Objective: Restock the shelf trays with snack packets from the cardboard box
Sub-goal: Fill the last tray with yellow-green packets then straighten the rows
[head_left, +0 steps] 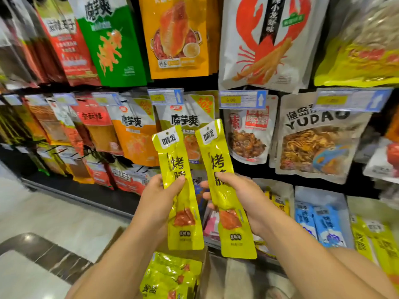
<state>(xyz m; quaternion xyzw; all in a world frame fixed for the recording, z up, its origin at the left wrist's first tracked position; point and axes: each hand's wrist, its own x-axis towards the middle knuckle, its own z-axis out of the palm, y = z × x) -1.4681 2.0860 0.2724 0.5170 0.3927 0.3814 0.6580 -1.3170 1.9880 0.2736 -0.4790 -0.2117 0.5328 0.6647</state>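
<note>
I hold two long yellow snack packets upright in front of the shelf. My left hand (158, 197) grips the left yellow packet (180, 212) at mid-height, thumb across its front. My right hand (239, 197) grips the right yellow packet (228, 216) the same way. Below my forearms, the cardboard box (200, 258) holds several more yellow packets (170, 277). Shelf trays at lower right hold blue packets (323, 223) and yellow packets (375, 240).
Hanging snack bags fill the shelf wall: a green bag (112, 39), an orange bag (177, 37), a white lobster bag (265, 39), a YUDAO bag (317, 137). Price tags (243, 99) stick out on rails. Pale tiled floor (43, 212) lies at left.
</note>
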